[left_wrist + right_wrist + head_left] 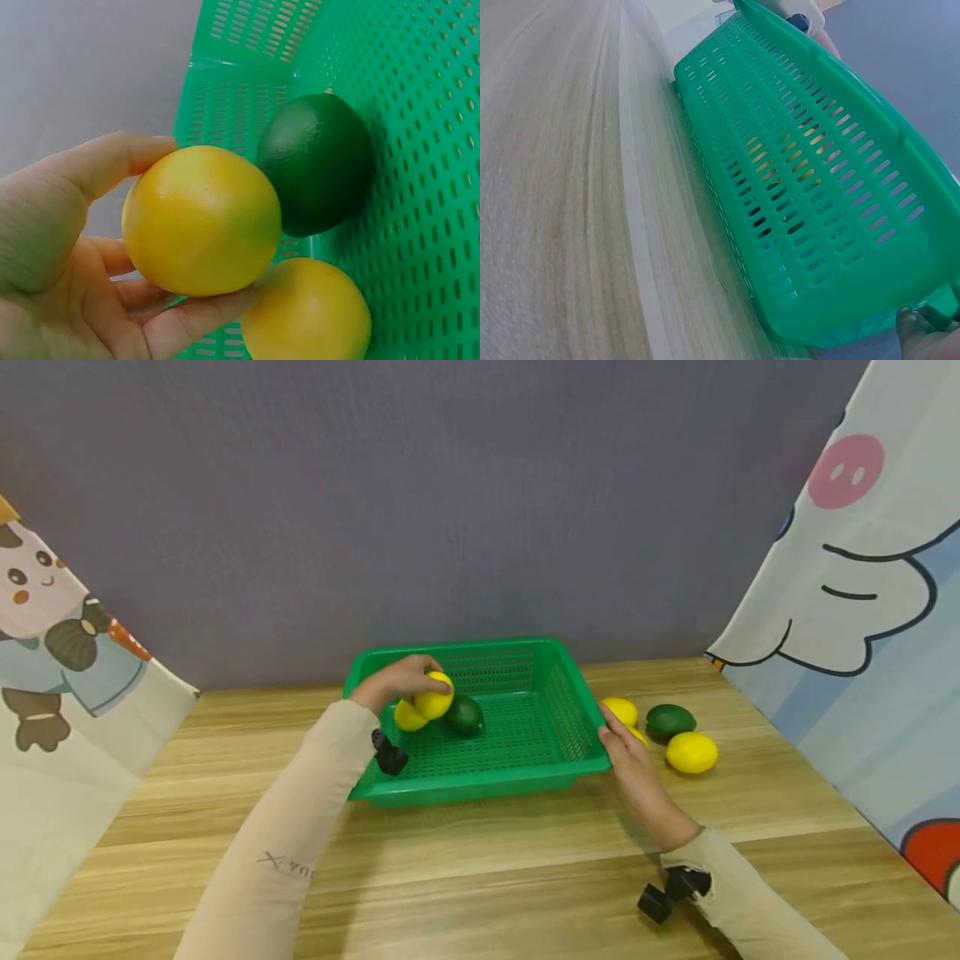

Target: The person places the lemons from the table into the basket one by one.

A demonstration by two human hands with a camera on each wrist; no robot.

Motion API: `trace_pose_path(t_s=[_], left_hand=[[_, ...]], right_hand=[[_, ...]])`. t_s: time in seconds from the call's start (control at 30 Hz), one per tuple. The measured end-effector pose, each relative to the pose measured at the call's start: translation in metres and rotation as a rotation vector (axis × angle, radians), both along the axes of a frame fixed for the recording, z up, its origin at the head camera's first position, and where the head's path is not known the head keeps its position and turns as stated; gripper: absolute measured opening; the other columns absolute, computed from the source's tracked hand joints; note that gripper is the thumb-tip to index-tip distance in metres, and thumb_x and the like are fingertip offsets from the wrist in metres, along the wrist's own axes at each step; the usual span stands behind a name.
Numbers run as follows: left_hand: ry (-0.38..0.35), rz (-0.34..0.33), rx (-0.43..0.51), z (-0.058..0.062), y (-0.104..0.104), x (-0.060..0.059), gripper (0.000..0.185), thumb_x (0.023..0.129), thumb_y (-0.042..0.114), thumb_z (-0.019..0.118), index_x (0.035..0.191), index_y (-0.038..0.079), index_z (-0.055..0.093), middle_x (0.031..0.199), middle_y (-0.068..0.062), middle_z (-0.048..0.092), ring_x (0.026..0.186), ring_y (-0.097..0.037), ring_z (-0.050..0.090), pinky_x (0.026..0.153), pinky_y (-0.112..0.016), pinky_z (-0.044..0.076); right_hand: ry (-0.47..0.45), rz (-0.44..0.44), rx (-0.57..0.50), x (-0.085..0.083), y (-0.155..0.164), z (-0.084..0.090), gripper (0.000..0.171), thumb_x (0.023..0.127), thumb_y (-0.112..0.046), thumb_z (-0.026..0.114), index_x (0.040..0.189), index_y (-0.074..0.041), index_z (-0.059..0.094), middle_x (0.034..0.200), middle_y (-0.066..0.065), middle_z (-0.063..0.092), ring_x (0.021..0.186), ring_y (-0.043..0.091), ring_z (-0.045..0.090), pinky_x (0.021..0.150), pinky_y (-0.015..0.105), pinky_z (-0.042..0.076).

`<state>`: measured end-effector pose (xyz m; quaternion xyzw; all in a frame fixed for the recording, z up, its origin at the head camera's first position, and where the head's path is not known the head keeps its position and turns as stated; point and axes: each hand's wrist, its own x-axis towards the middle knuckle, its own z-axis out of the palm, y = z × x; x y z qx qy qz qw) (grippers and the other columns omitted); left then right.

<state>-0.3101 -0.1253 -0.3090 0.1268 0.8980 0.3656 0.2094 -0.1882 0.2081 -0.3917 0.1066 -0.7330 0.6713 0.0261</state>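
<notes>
My left hand [401,681] holds a yellow lemon [434,697] inside the green plastic basket [480,789], near its left end. In the left wrist view, thumb and fingers grip the held lemon [202,221] from opposite sides. Just below it are a second lemon [307,315] and a dark green avocado [316,165]. At the basket's right front corner, my right hand [633,768] grips the rim. The right wrist view catches only its thumb and part of the hand [930,337] at that rim; the other fingers are mostly hidden.
Right of the basket, on the wooden table [465,877], lie an avocado [671,722], a lemon [692,752] and another lemon [621,710], with more yellow partly behind my right hand. A grey wall [450,510] stands behind; cartoon-printed sheets flank both sides.
</notes>
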Motion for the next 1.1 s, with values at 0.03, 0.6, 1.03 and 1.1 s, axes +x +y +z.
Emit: trace_pose_path(t_s=[0.03,0.6,1.03,1.1], left_hand=[[-0.008,-0.006,-0.009,-0.001,0.0,0.0,0.052,0.09,0.029,0.061,0.132,0.004,0.044,0.125,-0.017,0.049,0.104,-0.029,0.053,0.086,-0.04,0.051],[-0.141,-0.104,-0.09,-0.003,0.008,0.003,0.051,0.085,0.026,0.067,0.125,0.004,0.044,0.119,-0.015,0.048,0.097,-0.025,0.053,0.081,-0.034,0.052],[-0.235,-0.121,-0.183,-0.011,0.011,0.008,0.051,0.082,0.016,0.071,0.125,0.004,0.046,0.119,-0.016,0.047,0.096,-0.026,0.055,0.075,-0.033,0.054],[-0.226,-0.14,-0.217,-0.012,0.011,0.008,0.052,0.082,0.017,0.072,0.126,0.005,0.046,0.119,-0.015,0.047,0.097,-0.026,0.056,0.076,-0.033,0.055]], right_hand=[[-0.006,0.004,0.001,0.0,0.0,0.0,0.061,0.103,-0.031,0.033,0.149,0.001,0.011,0.155,0.019,0.009,0.141,0.035,0.014,0.113,0.047,0.019],[-0.042,0.017,-0.002,-0.002,0.0,0.001,0.058,0.104,-0.029,0.03,0.15,-0.003,0.008,0.156,0.012,0.01,0.142,0.027,0.013,0.113,0.044,0.018],[-0.037,0.029,-0.015,0.0,-0.001,0.002,0.057,0.104,-0.027,0.03,0.15,-0.002,0.008,0.156,0.013,0.01,0.142,0.029,0.014,0.113,0.038,0.022],[-0.037,0.026,-0.015,0.0,-0.001,0.002,0.057,0.104,-0.027,0.03,0.15,-0.002,0.008,0.156,0.013,0.01,0.142,0.029,0.014,0.113,0.042,0.02]])
